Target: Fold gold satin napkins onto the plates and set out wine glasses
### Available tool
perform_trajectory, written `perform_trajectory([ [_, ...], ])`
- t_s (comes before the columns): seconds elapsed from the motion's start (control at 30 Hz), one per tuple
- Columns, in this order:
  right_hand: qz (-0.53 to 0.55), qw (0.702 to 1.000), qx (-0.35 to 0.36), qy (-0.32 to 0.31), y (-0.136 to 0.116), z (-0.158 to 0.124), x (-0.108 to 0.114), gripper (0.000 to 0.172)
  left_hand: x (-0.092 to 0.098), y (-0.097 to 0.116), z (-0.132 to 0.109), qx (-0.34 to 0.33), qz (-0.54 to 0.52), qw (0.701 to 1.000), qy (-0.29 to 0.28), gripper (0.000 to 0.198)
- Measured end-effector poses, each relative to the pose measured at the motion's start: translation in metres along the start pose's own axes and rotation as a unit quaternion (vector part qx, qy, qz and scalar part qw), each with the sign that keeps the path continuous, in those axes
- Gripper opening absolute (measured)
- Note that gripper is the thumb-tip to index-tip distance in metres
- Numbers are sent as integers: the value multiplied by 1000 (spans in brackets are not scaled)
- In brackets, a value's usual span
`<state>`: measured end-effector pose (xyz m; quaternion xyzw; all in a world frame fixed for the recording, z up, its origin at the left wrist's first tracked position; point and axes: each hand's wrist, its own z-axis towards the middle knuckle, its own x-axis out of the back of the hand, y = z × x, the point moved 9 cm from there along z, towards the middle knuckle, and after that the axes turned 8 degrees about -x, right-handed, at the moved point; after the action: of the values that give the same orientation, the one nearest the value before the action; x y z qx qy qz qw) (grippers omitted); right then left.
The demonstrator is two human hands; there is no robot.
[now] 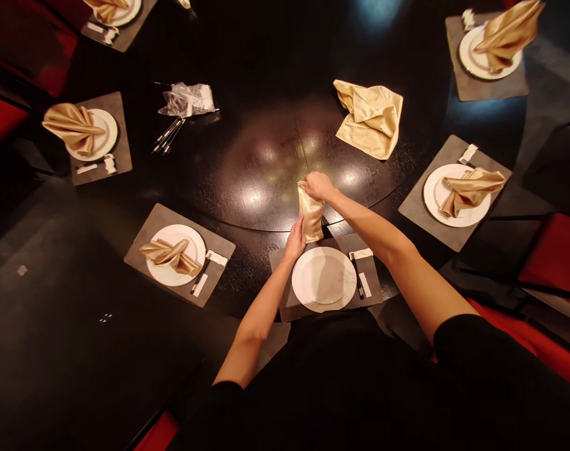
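Since the gold satin napkin (311, 214) looks light, soft and slippery, best held along its folds, the left hand (294, 242) grasps its side and the right hand (319, 186) pinches its top, upright just beyond the near white plate (298, 279).

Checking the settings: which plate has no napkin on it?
The white plate right below the person's left hand and right hand, which hold a gold napkin; every other plate carries a folded napkin.
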<state>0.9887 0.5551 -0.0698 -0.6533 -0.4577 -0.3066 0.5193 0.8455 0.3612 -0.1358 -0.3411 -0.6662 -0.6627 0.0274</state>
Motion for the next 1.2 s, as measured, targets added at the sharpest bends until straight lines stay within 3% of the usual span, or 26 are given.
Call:
perform_trajectory([
  [0.07, 7, 1000, -13, -1, 7, 3, -5, 29, 0, -6, 8, 16, -1, 1000, -5, 81],
  [0.13, 13, 999, 24, 23, 4, -13, -2, 32, 1, -21, 15, 64, -49, 997, -4, 85],
  [0.27, -43, 986, 160, 15, -17, -85, -14, 29, -5, -51, 21, 187, -238, 953, 32, 101],
  [0.33, -58, 978, 202, -3, -23, -123, -32, 26, -10, -53, 23, 203, -334, 920, 41, 106],
  [0.43, -25, 979, 203, -16, -21, -160, -57, 25, -10, -44, 22, 185, -419, 888, 26, 108],
  [0.57, 35, 982, 183, -25, -11, -170, -72, 27, -3, -38, 13, 188, -447, 875, 9, 108],
  [0.67, 43, 977, 204, -47, -9, -170, -74, 28, -4, -42, 9, 222, -448, 866, -6, 85],
  [0.77, 42, 967, 239, -73, -11, -173, -80, 42, -2, -52, 15, 256, -378, 889, 25, 72],
  [0.87, 42, 980, 191, -31, 2, -162, -82, 63, 4, -60, 28, 268, -294, 915, 64, 70],
  [1.0, 64, 988, 142, 12, 23, -139, -85, 39, 15, -58, 45, 261, -185, 947, 37, 62],
  [1.1, 110, 983, 147, 8, 32, -125, -90, 27, 32, -40, 54, 228, 33, 973, -18, 60],
  [1.2, 152, 981, 123, 17, 42, -115, -93, 26, 53, -4, 63, 141, 271, 952, -20, 64],
])
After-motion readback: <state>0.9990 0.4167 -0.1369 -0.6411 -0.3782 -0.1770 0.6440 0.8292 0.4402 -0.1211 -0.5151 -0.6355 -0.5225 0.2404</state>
